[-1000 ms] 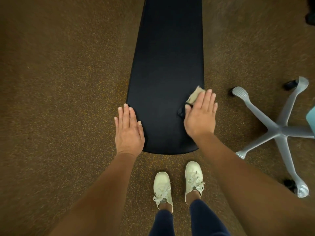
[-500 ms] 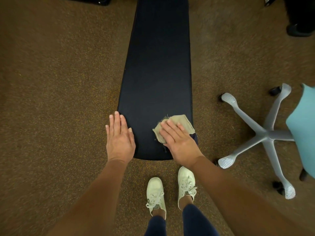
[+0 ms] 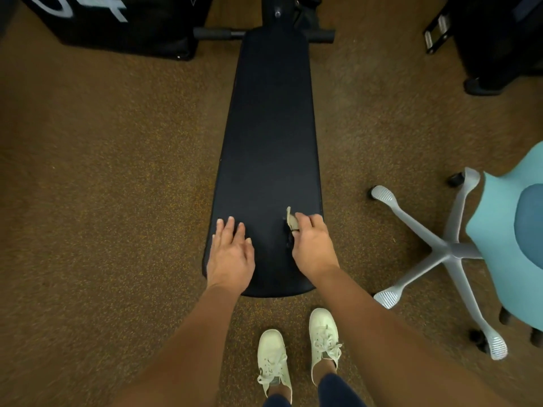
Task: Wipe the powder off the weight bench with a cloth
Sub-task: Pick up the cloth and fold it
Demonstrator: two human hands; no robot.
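Pinching a small beige cloth [image 3: 292, 221], the right hand [image 3: 313, 248] curls its fingers and thumb round the bunched fabric, so that only a short tip shows past the knuckles. That tip stands up and points away from the person, roughly along the bench. Whether the cloth touches the pad cannot be told. The hand sits over the near right part of the pad, close to its right edge. Gathering the cloth like this looks like a way to ready a fresh fold for a pass.

The left hand [image 3: 230, 255] lies palm down on the near left part of the pad, fingers straight and a little apart, holding nothing. It probably steadies the person while leaning over, and perhaps keeps the bench from shifting.

The bench [image 3: 270, 127] is a long black pad. Its long axis runs straight away from the person, from a rounded near end just in front of the feet to a far end by a dark crossbar [image 3: 216, 33]. It looks wider at the near end. No powder shows plainly on the dark surface, so the wiping seems close to done, though fine dust would be hard to see here.

Below the hands, 2 pale shoes [image 3: 274, 359] stand on brown carpet [image 3: 102, 201]. To the right, well apart from the bench, is a chair [image 3: 440, 251] with a grey star base and a teal seat. A black bag [image 3: 117, 24] with white lettering sits at the far left.
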